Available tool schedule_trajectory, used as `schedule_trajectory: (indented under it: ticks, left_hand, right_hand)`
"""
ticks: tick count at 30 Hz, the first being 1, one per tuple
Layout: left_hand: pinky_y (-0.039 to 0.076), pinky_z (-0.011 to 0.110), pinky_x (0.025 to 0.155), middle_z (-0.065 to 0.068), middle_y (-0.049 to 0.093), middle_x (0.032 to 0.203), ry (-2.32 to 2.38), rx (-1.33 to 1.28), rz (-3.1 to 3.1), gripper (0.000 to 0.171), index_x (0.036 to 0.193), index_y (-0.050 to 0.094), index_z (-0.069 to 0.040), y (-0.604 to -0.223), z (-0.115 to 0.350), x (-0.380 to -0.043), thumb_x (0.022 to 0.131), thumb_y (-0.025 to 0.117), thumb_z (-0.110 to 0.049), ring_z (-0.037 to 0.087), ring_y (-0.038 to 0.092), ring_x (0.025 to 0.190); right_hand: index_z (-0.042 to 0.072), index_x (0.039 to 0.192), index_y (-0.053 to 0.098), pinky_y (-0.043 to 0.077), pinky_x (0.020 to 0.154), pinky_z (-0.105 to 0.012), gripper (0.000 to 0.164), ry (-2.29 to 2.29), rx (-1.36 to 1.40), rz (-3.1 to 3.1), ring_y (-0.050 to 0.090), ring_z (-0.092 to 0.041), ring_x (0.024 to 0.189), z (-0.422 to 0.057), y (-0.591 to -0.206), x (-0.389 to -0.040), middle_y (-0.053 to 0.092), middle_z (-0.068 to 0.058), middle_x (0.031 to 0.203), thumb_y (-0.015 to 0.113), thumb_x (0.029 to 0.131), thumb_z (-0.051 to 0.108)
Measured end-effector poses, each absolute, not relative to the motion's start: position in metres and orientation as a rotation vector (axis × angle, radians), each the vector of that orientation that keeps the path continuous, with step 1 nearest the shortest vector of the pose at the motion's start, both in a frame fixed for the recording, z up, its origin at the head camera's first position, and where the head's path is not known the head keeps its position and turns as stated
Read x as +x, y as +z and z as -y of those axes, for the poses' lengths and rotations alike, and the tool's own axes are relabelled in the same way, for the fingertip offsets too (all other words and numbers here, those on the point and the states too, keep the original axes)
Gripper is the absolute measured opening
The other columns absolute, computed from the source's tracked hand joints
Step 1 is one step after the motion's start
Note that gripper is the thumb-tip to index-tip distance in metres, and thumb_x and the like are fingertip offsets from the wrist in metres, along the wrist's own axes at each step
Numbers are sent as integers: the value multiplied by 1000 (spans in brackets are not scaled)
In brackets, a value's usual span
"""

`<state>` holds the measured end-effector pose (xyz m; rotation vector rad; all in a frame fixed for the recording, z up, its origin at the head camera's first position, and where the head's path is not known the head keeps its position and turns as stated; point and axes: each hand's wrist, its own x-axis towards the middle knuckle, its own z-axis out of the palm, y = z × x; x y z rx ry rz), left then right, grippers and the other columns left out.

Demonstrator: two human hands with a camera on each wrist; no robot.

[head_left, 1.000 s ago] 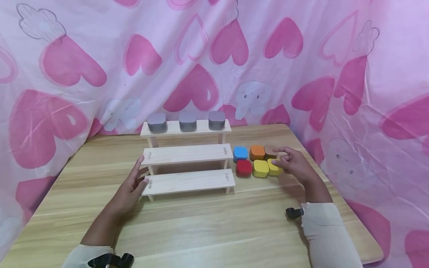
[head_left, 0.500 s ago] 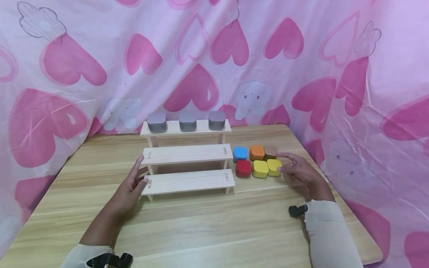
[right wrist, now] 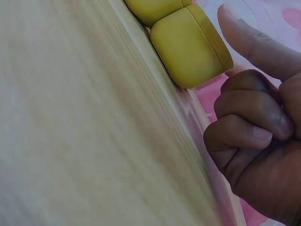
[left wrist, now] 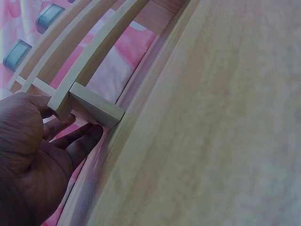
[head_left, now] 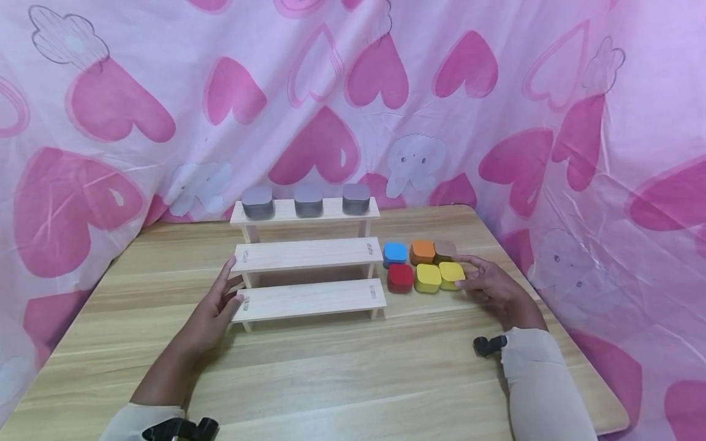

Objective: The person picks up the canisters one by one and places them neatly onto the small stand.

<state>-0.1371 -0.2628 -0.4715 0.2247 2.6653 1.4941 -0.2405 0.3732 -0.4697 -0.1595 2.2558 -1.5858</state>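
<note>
In the head view my left hand (head_left: 209, 312) holds the left end of a pale wooden three-step rack (head_left: 309, 299). Its thumb lies on the lowest board while the index finger reaches the middle one. The left wrist view shows the fingers bent around the board's end leg (left wrist: 96, 106). My right hand (head_left: 493, 288) is beside a small yellow rounded-square box (head_left: 451, 275), which has a seam near its top. Thumb and index finger extend toward the box and the other fingers are curled in; nothing is held. A second yellow box (head_left: 428, 278) sits against it.
Red (head_left: 400, 278), blue (head_left: 394, 253), orange (head_left: 422, 252) and brown (head_left: 444, 250) boxes sit close by, right of the rack. Three grey boxes (head_left: 308, 201) stand on the top board. A pink heart-patterned curtain (head_left: 353, 92) encloses the back and sides of the wooden table (head_left: 353, 380).
My right hand has drawn back slightly to the right, off the top of the right yellow box, uncovering it and the brown box. The left hand stays in place.
</note>
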Motion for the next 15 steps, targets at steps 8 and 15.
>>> schedule_trajectory:
  ticks: [8, 15]
  left_hand:
    - [34, 72, 124, 26, 32, 177, 1506, 230, -2663, 88, 170, -12, -55, -472, 262, -137, 117, 52, -28, 58, 39, 157]
    - [35, 69, 124, 25, 32, 177, 1486, 234, -2678, 88, 169, -13, -57, -473, 263, -139, 117, 52, -29, 57, 40, 158]
  right_hand:
    - [5, 166, 37, 27, 47, -27, 79, -1670, -172, -2190, 36, -7, 48, -373, -475, -241, 47, 11, 63, 77, 97, 0]
    - [6, 161, 46, 33, 46, -24, 75, -1643, -152, -2216, 38, -7, 50, -372, -478, -242, 49, 11, 66, 81, 95, 3]
